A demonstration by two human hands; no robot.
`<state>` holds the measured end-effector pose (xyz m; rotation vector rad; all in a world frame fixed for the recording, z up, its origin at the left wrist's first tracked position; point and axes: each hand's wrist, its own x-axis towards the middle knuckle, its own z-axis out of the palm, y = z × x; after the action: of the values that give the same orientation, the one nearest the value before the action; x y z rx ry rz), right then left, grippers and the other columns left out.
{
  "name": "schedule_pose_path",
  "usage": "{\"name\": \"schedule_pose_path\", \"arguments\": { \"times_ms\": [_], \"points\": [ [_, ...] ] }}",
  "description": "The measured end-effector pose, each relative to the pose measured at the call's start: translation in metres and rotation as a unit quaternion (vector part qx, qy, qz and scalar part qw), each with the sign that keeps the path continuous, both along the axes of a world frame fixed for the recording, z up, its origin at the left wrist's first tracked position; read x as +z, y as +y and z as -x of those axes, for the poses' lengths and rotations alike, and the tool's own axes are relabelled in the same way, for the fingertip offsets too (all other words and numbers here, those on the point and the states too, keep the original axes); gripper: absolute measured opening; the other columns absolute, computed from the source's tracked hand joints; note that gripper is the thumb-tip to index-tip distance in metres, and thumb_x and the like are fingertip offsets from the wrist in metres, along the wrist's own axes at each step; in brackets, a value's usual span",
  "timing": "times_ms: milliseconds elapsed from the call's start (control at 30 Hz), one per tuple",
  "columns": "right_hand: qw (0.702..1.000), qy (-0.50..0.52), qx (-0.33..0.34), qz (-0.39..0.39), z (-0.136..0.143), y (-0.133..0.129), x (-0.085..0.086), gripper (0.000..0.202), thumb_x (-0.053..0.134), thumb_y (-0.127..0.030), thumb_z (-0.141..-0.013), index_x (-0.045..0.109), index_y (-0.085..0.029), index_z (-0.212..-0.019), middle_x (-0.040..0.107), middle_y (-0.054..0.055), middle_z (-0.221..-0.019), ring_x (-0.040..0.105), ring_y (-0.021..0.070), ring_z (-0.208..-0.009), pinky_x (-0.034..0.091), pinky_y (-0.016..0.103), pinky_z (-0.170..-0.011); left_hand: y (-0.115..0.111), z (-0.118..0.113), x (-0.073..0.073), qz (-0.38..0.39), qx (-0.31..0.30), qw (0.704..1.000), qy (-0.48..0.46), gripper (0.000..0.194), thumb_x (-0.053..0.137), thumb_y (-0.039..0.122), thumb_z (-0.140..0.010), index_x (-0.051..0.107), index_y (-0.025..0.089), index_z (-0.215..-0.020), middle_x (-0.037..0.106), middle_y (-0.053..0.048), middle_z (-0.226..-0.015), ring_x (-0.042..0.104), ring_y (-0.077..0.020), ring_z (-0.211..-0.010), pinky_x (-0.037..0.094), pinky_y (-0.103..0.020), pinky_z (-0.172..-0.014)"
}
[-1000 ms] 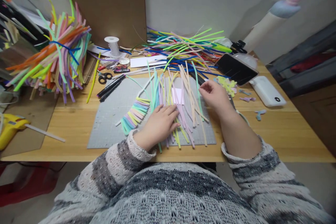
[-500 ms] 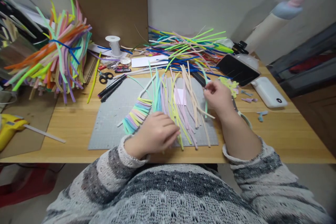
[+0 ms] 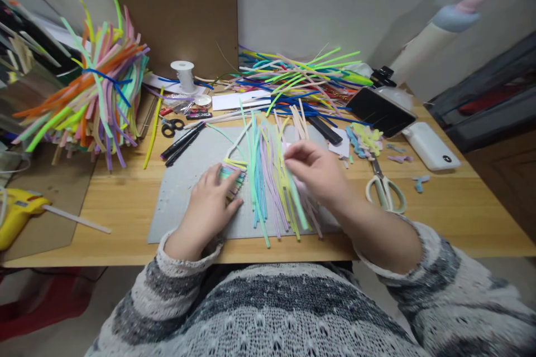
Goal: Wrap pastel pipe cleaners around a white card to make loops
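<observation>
Here's the right hand, just right of the frame's centre, thumb and forefinger pinched on a mint-green stem that is blurred and slants down toward the lower middle. The left hand sits well apart from it, left of centre, laid over the striped piece — a row of pastel stems, mostly covered by the fingers, so I can't tell whether they grip it or only rest on it. Between the two hands, down the middle of the frame, the loose stems run in green, blue, lilac and yellow across the grey cutting mat, several ends reaching past its lower edge onto the wooden table. Right of centre, pale-handled scissors lie near the right forearm, yellow and blue scraps just above them. Two black pens lie at the mat's upper left corner. Over at the upper left, a big bundle of stems — tied with a blue one — and at the left edge, a yellow glue gun.
</observation>
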<state>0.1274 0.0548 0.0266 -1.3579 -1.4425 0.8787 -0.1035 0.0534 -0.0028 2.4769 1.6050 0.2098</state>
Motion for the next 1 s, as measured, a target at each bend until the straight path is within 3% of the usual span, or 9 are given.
{"name": "schedule_pose_path", "arguments": {
  "times_ms": [100, 233, 367, 467, 567, 700, 833, 900, 1000],
  "points": [
    [0.990, -0.096, 0.091, 0.052, 0.034, 0.003, -0.013, 0.017, 0.052, -0.018, -0.077, 0.067, -0.019, -0.085, 0.067, 0.001, -0.075, 0.058, 0.0124, -0.062, 0.048, 0.027, -0.061, -0.005, 0.002, -0.001, 0.000, -0.001, 1.000, 0.015, 0.048, 0.052, 0.035, -0.086, 0.048, 0.026, -0.133, 0.039, -0.016, -0.139, 0.044, -0.0349, -0.122, 0.042, -0.051, -0.096],
    [0.966, -0.239, 0.089, 0.036, 0.057, 0.012, -0.028, 0.024, 0.051, -0.017, -0.080, 0.071, -0.023, -0.092, 0.072, 0.002, -0.095, 0.064, 0.0188, -0.087, 0.049, 0.033, -0.078, -0.007, 0.010, -0.003, -0.016, 0.055, 0.998, 0.011, 0.048, 0.051, 0.035, -0.086, 0.049, 0.020, -0.132, 0.046, -0.019, -0.131, 0.048, -0.0362, -0.117, 0.043, -0.051, -0.093],
    [0.940, -0.308, 0.124, 0.081, 0.061, 0.018, -0.028, 0.024, 0.053, -0.023, -0.082, 0.071, -0.024, -0.098, 0.072, 0.003, -0.097, 0.065, 0.0226, -0.093, 0.049, 0.035, -0.078, -0.004, 0.029, -0.004, 0.007, 0.065, 0.998, -0.018, 0.067, 0.058, 0.044, -0.080, 0.038, 0.018, -0.139, 0.044, -0.019, -0.135, 0.045, -0.0365, -0.122, 0.041, -0.052, -0.097],
    [0.928, -0.339, 0.149, 0.043, 0.057, 0.016, -0.022, 0.027, 0.050, -0.027, -0.086, 0.067, -0.023, -0.108, 0.070, 0.005, -0.102, 0.063, 0.0213, -0.093, 0.049, 0.034, -0.078, 0.003, 0.050, 0.010, 0.077, -0.011, 0.996, -0.042, 0.074, 0.054, 0.053, -0.080, 0.033, 0.016, -0.141, 0.040, -0.017, -0.142, 0.040, -0.0328, -0.129, 0.037, -0.048, -0.104],
    [0.897, -0.401, 0.180, -0.049, 0.052, 0.011, -0.021, 0.033, 0.048, -0.029, -0.089, 0.060, -0.022, -0.119, 0.060, 0.009, -0.125, 0.055, 0.0244, -0.112, 0.043, 0.041, -0.092, 0.013, 0.063, 0.036, 0.107, -0.038, 0.993, -0.026, 0.073, 0.054, 0.054, -0.079, 0.038, 0.015, -0.139, 0.044, -0.015, -0.141, 0.044, -0.0302, -0.128, 0.036, -0.044, -0.106],
    [0.854, -0.463, 0.228, -0.060, 0.048, 0.004, -0.031, 0.041, 0.045, -0.035, -0.093, 0.049, -0.025, -0.132, 0.041, 0.009, -0.146, 0.038, 0.0273, -0.133, 0.027, 0.056, -0.106, 0.036, 0.051, 0.055, 0.098, -0.068, 0.992, 0.032, 0.063, 0.051, 0.055, -0.081, 0.045, 0.024, -0.135, 0.048, -0.013, -0.136, 0.055, -0.0327, -0.116, 0.044, -0.045, -0.096],
    [0.843, -0.478, 0.243, -0.042, 0.048, 0.001, -0.042, 0.044, 0.041, -0.027, -0.094, 0.042, -0.020, -0.137, 0.034, 0.012, -0.149, 0.034, 0.0265, -0.136, 0.021, 0.059, -0.109, 0.070, 0.019, 0.037, 0.071, -0.046, 0.996, -0.034, 0.051, 0.051, 0.042, -0.083, 0.054, 0.013, -0.126, 0.057, -0.017, -0.122, 0.056, -0.0321, -0.111, 0.040, -0.048, -0.097],
    [0.843, -0.479, 0.243, -0.045, 0.049, 0.000, -0.044, 0.045, 0.040, -0.025, -0.093, 0.041, -0.017, -0.137, 0.034, 0.013, -0.149, 0.033, 0.0268, -0.136, 0.021, 0.059, -0.109, 0.084, 0.008, 0.024, 0.065, -0.054, 0.993, -0.080, 0.041, 0.052, 0.038, -0.083, 0.063, 0.008, -0.109, 0.063, -0.014, -0.108, 0.056, -0.0267, -0.106, 0.041, -0.044, -0.098],
    [0.846, -0.476, 0.238, -0.047, 0.050, 0.000, -0.044, 0.044, 0.040, -0.024, -0.092, 0.042, -0.018, -0.136, 0.035, 0.013, -0.148, 0.034, 0.0263, -0.136, 0.022, 0.058, -0.110, 0.092, 0.006, 0.011, 0.042, -0.039, 0.988, -0.143, 0.027, 0.056, 0.035, -0.078, 0.067, 0.010, -0.082, 0.067, -0.008, -0.090, 0.059, -0.0192, -0.091, 0.046, -0.035, -0.093]
  ]
}}
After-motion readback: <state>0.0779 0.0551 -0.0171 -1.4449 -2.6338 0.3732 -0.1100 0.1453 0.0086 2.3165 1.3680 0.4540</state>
